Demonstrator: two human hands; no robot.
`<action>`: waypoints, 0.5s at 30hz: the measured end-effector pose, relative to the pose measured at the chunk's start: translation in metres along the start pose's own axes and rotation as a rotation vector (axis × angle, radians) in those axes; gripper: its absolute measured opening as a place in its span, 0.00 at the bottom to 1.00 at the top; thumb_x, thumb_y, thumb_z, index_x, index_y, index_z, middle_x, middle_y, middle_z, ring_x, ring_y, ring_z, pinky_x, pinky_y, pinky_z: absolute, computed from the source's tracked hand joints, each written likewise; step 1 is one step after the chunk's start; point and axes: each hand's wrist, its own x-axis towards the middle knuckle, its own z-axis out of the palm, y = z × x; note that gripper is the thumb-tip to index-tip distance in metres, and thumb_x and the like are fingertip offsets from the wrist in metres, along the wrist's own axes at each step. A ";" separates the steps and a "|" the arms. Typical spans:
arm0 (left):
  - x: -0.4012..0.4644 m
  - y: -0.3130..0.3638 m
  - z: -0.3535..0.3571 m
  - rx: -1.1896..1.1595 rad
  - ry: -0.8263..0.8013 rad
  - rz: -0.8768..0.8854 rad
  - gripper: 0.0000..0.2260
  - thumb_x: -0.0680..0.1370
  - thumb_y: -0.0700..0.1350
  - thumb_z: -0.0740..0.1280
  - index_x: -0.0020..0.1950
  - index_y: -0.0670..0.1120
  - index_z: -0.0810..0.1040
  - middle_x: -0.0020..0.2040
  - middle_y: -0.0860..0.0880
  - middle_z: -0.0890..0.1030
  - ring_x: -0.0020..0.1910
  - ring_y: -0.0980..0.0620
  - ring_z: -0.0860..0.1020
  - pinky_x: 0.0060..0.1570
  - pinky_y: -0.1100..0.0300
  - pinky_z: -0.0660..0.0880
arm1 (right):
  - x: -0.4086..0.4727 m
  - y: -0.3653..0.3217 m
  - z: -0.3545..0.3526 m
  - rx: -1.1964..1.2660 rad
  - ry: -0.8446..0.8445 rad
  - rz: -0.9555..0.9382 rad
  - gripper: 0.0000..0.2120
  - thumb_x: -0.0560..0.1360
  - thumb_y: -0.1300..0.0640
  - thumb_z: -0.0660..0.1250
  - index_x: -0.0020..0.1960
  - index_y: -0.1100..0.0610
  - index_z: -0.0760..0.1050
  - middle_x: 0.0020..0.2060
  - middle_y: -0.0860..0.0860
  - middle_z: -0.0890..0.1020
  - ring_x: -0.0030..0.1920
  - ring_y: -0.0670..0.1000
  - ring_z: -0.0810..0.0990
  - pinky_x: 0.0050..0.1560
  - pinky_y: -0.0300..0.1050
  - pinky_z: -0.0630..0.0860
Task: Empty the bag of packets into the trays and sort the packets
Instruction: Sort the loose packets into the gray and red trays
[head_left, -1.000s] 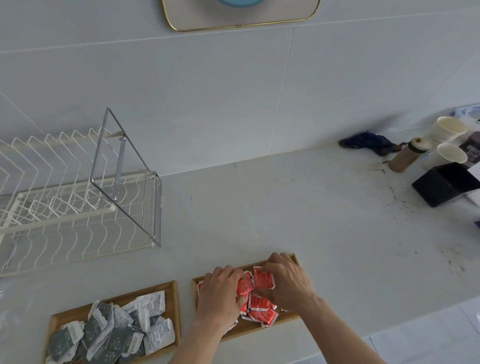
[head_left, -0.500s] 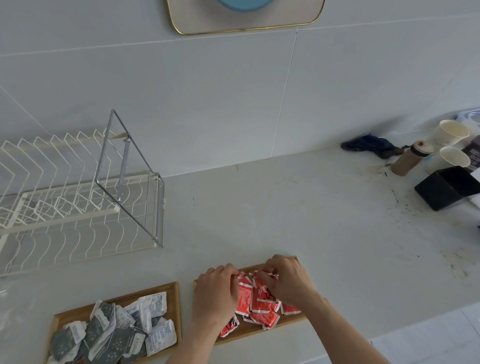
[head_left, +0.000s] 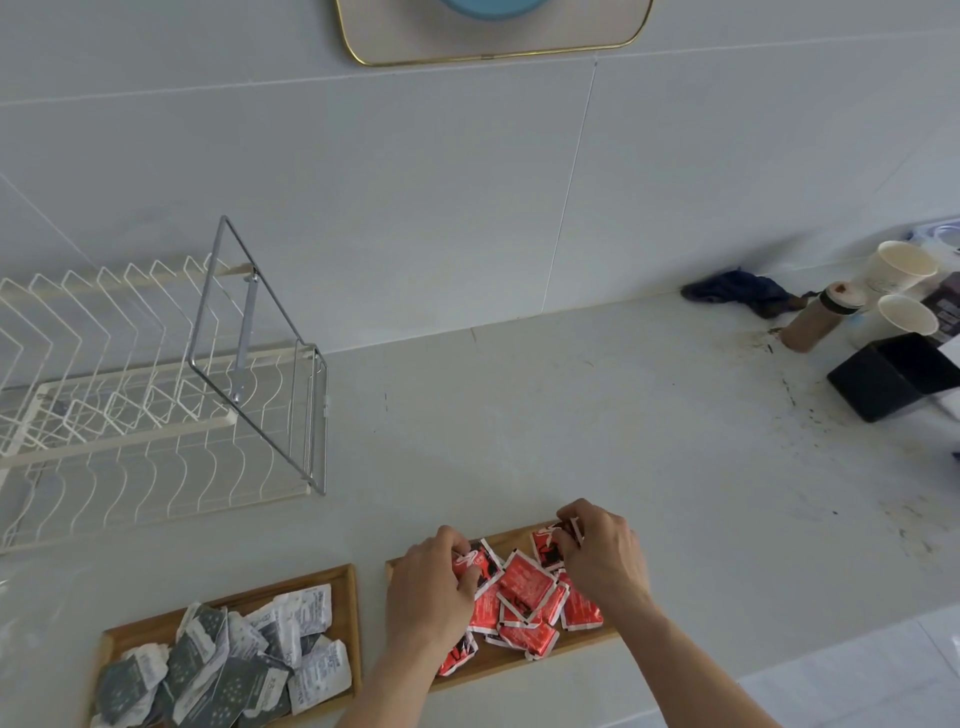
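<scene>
Two wooden trays lie near the counter's front edge. The right tray (head_left: 506, 538) holds a pile of red packets (head_left: 527, 584). The left tray (head_left: 351, 613) is filled with grey and white packets (head_left: 228, 665). My left hand (head_left: 434, 597) rests over the left part of the red pile, its fingers pinching one red packet (head_left: 475, 561). At the tray's far right corner, my right hand (head_left: 605, 556) pinches another red packet (head_left: 548, 545). No bag is in view.
A white wire dish rack (head_left: 130, 395) with a metal frame stands at the left. At the far right are paper cups (head_left: 901, 270), a brown bottle (head_left: 818, 322), a black box (head_left: 893, 376) and a dark cloth (head_left: 737, 291). The counter's front edge runs just below the trays.
Both hands were bunched together over the red pile; now they have drawn apart, each pinching a red packet, and the pile lies more spread out across the tray.
</scene>
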 end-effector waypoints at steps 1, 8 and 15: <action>0.000 -0.001 0.001 0.029 0.007 0.023 0.11 0.77 0.56 0.69 0.58 0.57 0.74 0.56 0.58 0.81 0.54 0.57 0.78 0.53 0.64 0.77 | -0.001 0.001 0.000 -0.078 0.023 -0.034 0.13 0.78 0.51 0.68 0.62 0.51 0.79 0.53 0.50 0.82 0.51 0.52 0.81 0.47 0.46 0.79; 0.003 -0.007 0.006 0.130 0.003 0.082 0.15 0.76 0.61 0.67 0.61 0.59 0.72 0.61 0.58 0.75 0.63 0.55 0.71 0.68 0.56 0.69 | 0.001 0.006 0.006 -0.302 0.022 -0.107 0.24 0.75 0.42 0.69 0.69 0.48 0.75 0.61 0.49 0.74 0.63 0.52 0.71 0.57 0.48 0.78; 0.006 -0.011 -0.006 0.110 0.060 0.123 0.23 0.79 0.64 0.60 0.72 0.59 0.67 0.74 0.57 0.69 0.74 0.54 0.65 0.76 0.56 0.58 | 0.004 -0.001 0.006 -0.291 0.083 -0.189 0.27 0.77 0.39 0.65 0.73 0.48 0.72 0.76 0.55 0.69 0.77 0.58 0.64 0.74 0.55 0.64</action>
